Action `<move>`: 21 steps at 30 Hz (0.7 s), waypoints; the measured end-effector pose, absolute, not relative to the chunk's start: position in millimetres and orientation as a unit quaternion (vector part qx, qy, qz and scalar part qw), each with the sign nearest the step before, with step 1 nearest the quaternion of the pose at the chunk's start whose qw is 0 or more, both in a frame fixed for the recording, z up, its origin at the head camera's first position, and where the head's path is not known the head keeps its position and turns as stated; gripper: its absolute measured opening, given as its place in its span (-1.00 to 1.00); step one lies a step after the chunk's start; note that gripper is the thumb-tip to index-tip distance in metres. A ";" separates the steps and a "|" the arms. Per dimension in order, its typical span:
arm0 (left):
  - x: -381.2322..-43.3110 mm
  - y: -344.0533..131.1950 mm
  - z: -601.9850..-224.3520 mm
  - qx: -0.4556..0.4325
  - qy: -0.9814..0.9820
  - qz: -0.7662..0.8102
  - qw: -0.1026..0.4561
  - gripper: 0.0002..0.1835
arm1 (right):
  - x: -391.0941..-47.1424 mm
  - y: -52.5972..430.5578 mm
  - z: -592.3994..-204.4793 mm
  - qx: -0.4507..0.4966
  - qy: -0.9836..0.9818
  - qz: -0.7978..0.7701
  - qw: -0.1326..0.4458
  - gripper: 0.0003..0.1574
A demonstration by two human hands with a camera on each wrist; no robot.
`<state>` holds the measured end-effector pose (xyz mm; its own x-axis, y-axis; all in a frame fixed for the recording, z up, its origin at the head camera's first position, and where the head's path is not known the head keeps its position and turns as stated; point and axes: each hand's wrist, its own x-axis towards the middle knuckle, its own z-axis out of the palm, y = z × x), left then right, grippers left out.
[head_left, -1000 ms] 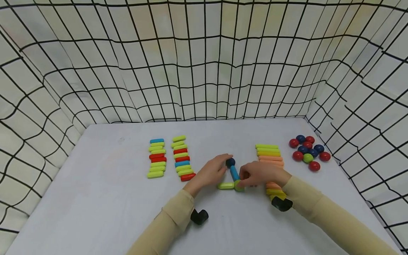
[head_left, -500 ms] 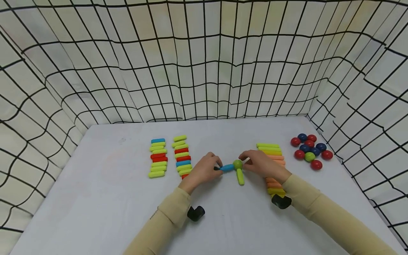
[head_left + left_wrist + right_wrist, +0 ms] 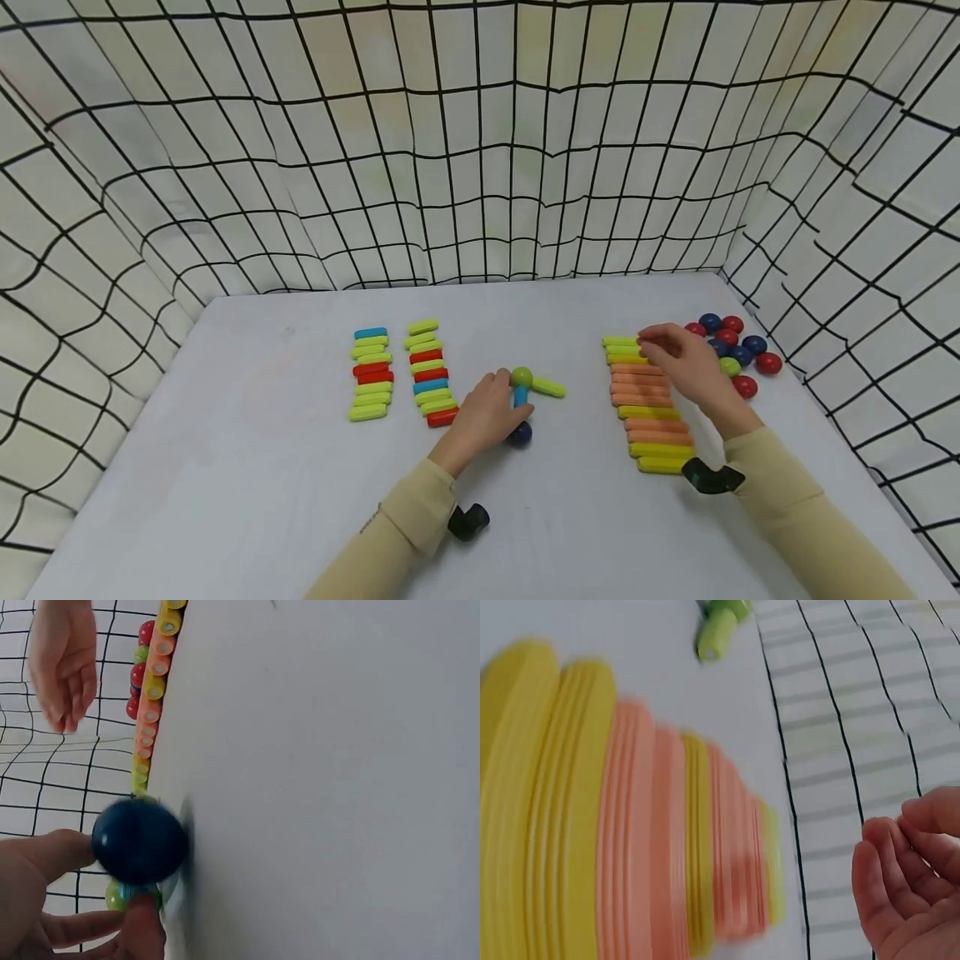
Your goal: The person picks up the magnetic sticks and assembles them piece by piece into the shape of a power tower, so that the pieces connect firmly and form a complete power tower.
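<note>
My left hand [image 3: 483,417] pinches a small joined piece by its blue stick [image 3: 521,395], thumb on one side and fingers on the other. A dark blue ball [image 3: 140,841] caps the near end of that stick. At its far end sits a green ball [image 3: 522,377], from which a green stick [image 3: 548,387] points right. My right hand [image 3: 692,367] hangs in the air above the right end of the long-stick row, fingers loosely curled, nothing between them in the right wrist view.
Long yellow, orange and green sticks [image 3: 641,389] lie in a row under the right hand. Beyond it cluster red, dark blue and green balls [image 3: 742,354]. Two columns of short sticks [image 3: 371,377] lie left on the white table [image 3: 247,467]. Black netting [image 3: 480,183] encloses the table.
The joined piece has been turned, so the dark blue ball now lies nearer me and the green stick points right. My right hand has left it and moved right over the long sticks.
</note>
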<state>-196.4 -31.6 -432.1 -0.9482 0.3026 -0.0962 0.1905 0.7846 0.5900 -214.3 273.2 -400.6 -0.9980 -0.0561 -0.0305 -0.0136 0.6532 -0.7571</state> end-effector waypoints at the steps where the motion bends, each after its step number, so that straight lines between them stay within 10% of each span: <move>1: -196.1 -31.4 -431.9 0.127 0.940 0.305 0.089 -0.48 | -211.9 283.2 -399.4 0.000 0.907 -0.420 0.015 -0.45; 21: -210.9 -41.1 -437.5 0.196 0.917 0.337 0.085 -0.68 | -190.8 377.4 -430.6 0.150 0.929 -0.339 0.003 -0.31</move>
<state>-210.9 -41.1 -437.5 -0.9085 0.4173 -0.0232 0.3027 0.6953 0.6518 -190.8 377.4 -430.6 -0.9553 0.2756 -0.1071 0.2799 0.7258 -0.6284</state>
